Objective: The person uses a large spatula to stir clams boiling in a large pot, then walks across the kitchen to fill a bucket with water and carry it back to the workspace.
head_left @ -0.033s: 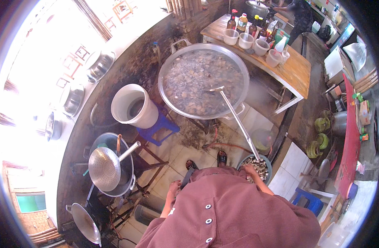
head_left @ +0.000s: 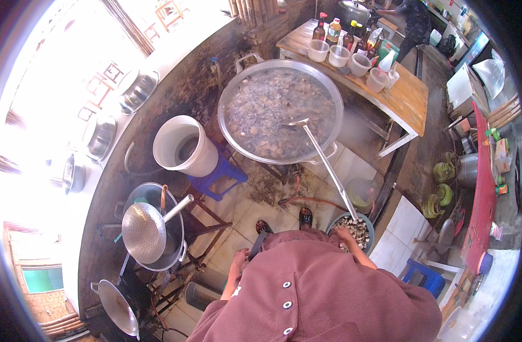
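My right hand (head_left: 345,235) is low at my right side, in front of a grey basin (head_left: 371,238) of small pale and dark pieces. Just beyond it ends the long handle of a metal ladle (head_left: 329,168); I cannot tell if my fingers touch it. The ladle slants over the rim of a wide metal pan (head_left: 223,114), its head at the surface of the cloudy liquid and brownish lumps inside. My left hand (head_left: 238,260) hangs by my left hip, its fingers loosely bent and holding nothing visible. Beside it is a dark strap-like thing (head_left: 256,246).
A white bucket (head_left: 201,157) stands on a blue stool (head_left: 227,181). Left lie a perforated skimmer (head_left: 142,233) over a large pot and a wok (head_left: 115,308). Bottles and tubs stand on a wooden table (head_left: 412,91). An orange hose (head_left: 312,199) crosses the floor. Another person (head_left: 416,25) is far right.
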Tool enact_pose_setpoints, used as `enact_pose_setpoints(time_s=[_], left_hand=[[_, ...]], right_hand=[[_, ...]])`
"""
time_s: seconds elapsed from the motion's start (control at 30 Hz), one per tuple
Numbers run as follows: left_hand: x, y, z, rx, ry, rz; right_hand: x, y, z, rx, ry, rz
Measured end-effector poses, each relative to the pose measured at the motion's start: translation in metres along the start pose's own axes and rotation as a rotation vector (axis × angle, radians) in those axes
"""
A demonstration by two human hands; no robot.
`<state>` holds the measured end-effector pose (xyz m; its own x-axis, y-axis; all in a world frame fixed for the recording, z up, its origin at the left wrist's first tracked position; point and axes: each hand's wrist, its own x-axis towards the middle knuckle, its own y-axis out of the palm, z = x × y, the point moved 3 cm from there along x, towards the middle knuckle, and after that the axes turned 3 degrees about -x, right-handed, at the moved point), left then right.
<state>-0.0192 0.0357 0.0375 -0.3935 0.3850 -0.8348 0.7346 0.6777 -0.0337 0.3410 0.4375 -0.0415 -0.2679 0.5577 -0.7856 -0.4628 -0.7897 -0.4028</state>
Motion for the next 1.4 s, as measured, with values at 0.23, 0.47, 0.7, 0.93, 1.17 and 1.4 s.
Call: enact_pose_setpoints(time_s=[0.23, 0.47, 0.7, 0.93, 1.17, 1.4], left_hand=[[-0.019, -0.004, 0.007, 0.135, 0.151, 0.074], [0.020, -0.005, 0.006, 0.189, 0.036, 0.039], [0.018, -0.002, 0.002, 0.319, 0.039, 0.025], [0.008, 0.007, -0.010, -0.051, -0.148, -0.089], [-0.002, 0.010, -0.021, -0.070, -0.222, -0.154], [0.022, 0.000, 0.006, -0.120, -0.124, -0.088]], right_hand=[[-0.020, 0.003, -0.002, -0.023, -0.101, 0.034], [-0.018, -0.005, 0.008, 0.214, 0.135, 0.031], [-0.033, -0.002, 0.015, 0.181, 0.113, -0.024], [-0.065, -0.015, 0.045, 0.017, 0.177, -0.054], [-0.076, -0.016, 0.054, 0.084, 0.181, -0.097], [-0.064, -0.007, 0.048, 0.303, 0.182, -0.032]])
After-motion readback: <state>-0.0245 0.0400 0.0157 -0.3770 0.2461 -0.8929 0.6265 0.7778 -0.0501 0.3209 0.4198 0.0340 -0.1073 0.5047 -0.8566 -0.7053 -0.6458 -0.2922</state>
